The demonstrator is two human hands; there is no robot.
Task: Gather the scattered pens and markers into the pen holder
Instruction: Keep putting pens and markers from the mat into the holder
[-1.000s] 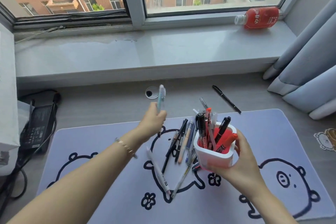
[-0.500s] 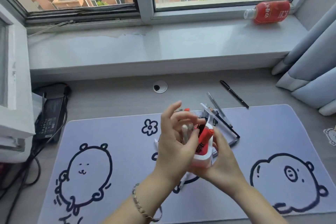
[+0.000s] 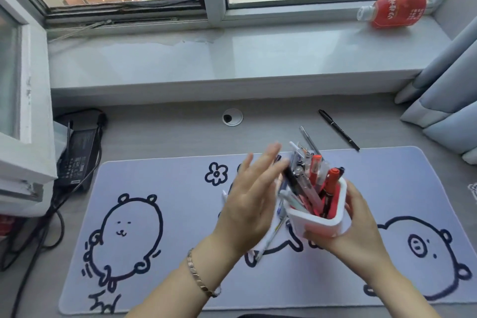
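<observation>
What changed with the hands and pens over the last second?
The left hand carried its pale blue pen to the pen holder, let it go, and now is open beside it. The right hand keeps its grip on the holder. The black pen on the desk stayed put.

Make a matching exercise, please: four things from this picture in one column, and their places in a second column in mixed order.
Things:
1. black pen
2. red bottle
3. pen holder
4. power adapter

Places:
A. lying on the windowsill
B. held in the right hand
C. on the bare desk behind the mat
D. at the left edge of the desk, with cables

Pairs: 1-C, 2-A, 3-B, 4-D
</observation>
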